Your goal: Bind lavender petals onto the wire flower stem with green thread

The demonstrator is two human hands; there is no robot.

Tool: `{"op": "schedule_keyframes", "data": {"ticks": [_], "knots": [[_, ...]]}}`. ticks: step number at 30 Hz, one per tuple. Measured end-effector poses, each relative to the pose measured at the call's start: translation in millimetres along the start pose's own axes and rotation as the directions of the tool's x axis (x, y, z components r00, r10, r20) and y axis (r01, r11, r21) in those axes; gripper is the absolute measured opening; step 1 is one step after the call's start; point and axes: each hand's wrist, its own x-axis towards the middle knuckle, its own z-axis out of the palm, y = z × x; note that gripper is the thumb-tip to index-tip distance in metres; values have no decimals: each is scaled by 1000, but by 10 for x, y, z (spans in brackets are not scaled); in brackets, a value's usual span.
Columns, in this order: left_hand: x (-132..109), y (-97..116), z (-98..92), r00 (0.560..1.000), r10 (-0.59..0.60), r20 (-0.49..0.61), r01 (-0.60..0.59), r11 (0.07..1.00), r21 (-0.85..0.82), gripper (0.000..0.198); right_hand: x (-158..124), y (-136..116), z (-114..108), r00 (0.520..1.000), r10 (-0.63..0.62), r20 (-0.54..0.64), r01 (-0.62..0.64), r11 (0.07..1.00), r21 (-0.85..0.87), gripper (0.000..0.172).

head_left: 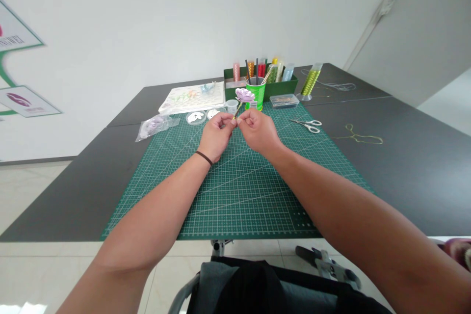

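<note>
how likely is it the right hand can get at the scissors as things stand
Probably yes: only bare cutting mat shows between the right hand and the scissors, though the hand may first have to leave the stem of the purple flower.

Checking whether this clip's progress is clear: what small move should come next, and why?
Perhaps a slight turn of the stem by the left hand, with the right hand steadying: both hands meet at its lower end, and the lilac flower stands clear above them.
</note>
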Motion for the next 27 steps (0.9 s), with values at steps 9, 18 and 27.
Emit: {"op": "schedule_keyframes", "data": {"ticks": [9, 18, 27], "knots": [[-16, 15, -15, 998, 4, 66, -3, 1000, -22, 28, -7, -25, -13, 999, -9, 47, 7, 999, 35, 17], [19, -38, -36, 999, 47, 13, -48, 997, 64, 9, -2, -1, 8, 1000, -13, -16, 14, 1000, 11, 15], [53, -108, -69, 996, 56, 65, -64, 991, 119, 32, 4, 37, 17, 1000, -6, -3, 6, 999, 36, 14]]}}
